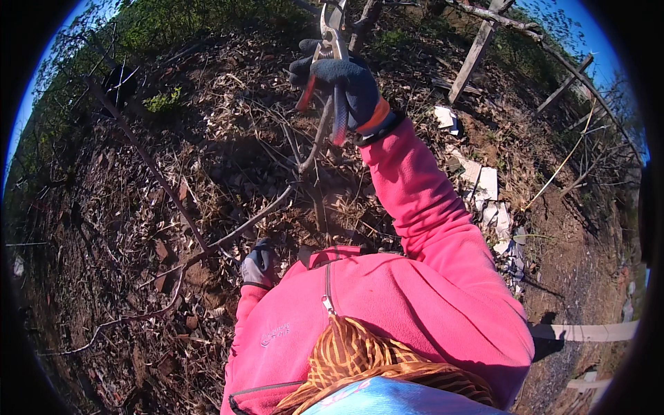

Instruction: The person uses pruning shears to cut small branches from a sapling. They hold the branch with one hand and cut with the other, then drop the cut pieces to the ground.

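Observation:
My right hand (345, 85), in a dark glove with an orange cuff, is raised at the top centre around a pair of pruning shears (332, 44) with red-tipped handles. The shears' metal jaws point up and away from me and stand apart, beside woody branches. Below the shears, a bare forked branch (314, 155) rises from a thin trunk. My left hand (259, 262), in a grey and dark glove, hangs low near my body, by a long bare side branch (254, 220). Its fingers are partly hidden, so whether it holds anything is unclear.
A dark straight stake (150, 161) slants at the left. Wooden posts (474, 57) and a long overhead branch (565, 62) stand at the upper right. Broken white slabs (486, 184) lie on the right. Dry leaves and twigs cover the ground, with a dirt path (565, 259) beyond.

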Available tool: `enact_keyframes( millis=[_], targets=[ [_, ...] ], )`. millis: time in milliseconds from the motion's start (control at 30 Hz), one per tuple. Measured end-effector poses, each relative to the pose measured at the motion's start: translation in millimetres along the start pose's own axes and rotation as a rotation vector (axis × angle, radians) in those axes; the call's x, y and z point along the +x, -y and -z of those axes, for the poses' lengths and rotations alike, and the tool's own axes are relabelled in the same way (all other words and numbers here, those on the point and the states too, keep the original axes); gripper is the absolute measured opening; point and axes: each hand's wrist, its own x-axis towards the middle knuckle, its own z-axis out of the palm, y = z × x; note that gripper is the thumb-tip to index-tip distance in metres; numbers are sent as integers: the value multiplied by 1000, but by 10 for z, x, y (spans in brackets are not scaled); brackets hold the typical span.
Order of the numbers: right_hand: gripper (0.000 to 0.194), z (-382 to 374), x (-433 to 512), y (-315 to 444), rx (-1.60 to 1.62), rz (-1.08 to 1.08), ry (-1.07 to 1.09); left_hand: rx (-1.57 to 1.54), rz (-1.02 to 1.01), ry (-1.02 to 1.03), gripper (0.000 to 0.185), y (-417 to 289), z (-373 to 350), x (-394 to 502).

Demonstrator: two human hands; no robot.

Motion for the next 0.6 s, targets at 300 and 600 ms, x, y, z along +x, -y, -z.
enact_keyframes(
  millis=[300,600],
  targets=[
    [62,-13,59,74,-60,-19,-19,24,-12,-3,32,13,18,14],
    [43,-75,119,129,101,57,1,45,-15,0,33,36,30,16]
  ],
)
